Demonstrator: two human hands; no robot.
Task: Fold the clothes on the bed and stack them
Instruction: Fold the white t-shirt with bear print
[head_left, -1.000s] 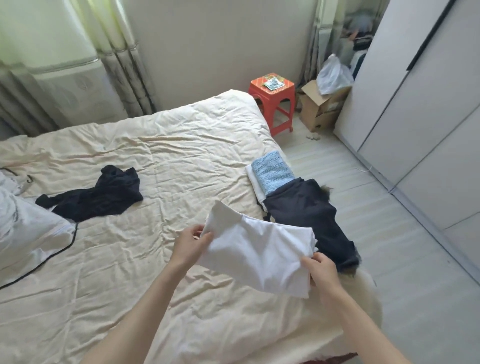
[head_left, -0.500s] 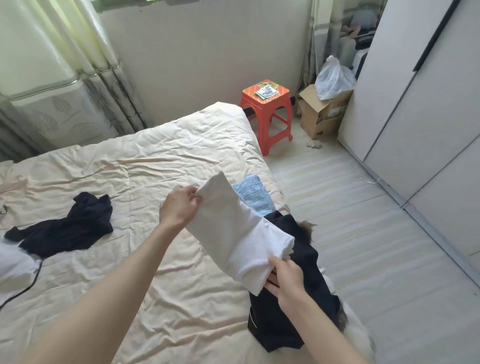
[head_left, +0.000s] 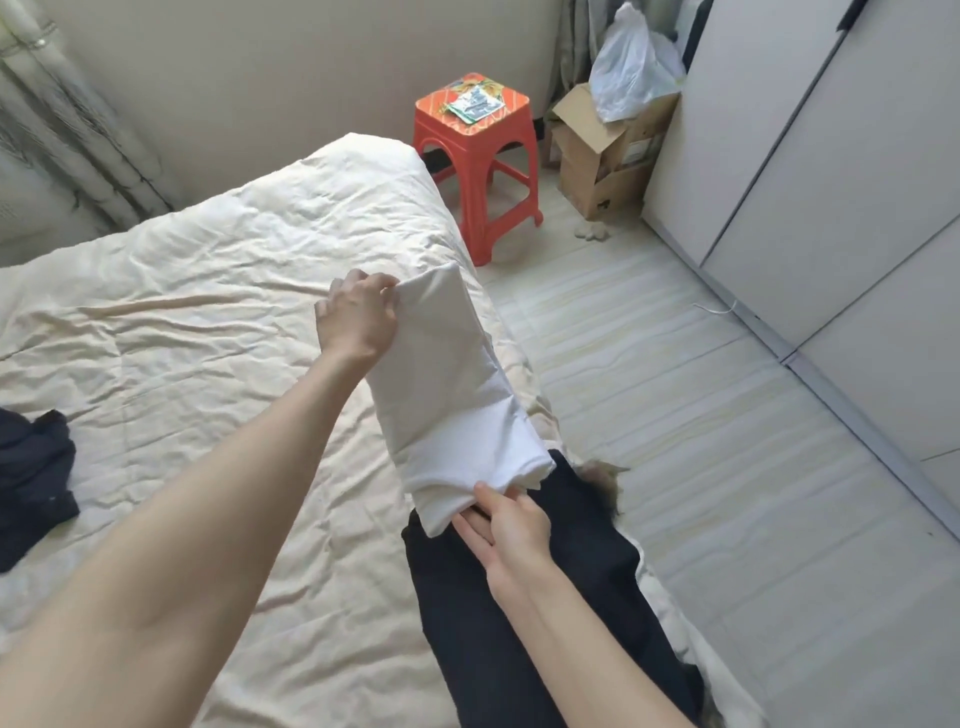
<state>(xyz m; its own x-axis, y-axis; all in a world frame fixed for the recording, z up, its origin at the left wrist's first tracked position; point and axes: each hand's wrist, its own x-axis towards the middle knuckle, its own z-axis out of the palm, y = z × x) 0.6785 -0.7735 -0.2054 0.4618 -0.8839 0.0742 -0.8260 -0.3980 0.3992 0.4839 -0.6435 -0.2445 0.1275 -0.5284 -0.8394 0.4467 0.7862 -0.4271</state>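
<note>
Near the bed's (head_left: 171, 332) right edge, over the dark garment (head_left: 519, 597): folded white garment (head_left: 447, 395) held at both ends, far end pinched in the left hand (head_left: 358, 322), near end gripped by the right hand (head_left: 511, 525), thumb on top, fingers beneath. Best lowered flat and square onto the dark piece, edges aligned, fingers slid out last to keep folds intact. Farther left of that edge, another dark garment (head_left: 31, 483) unfolded.

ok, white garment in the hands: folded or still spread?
Folded. The white garment is a compact layered rectangle, with the left hand gripping its far end and the right hand its near end.
</note>
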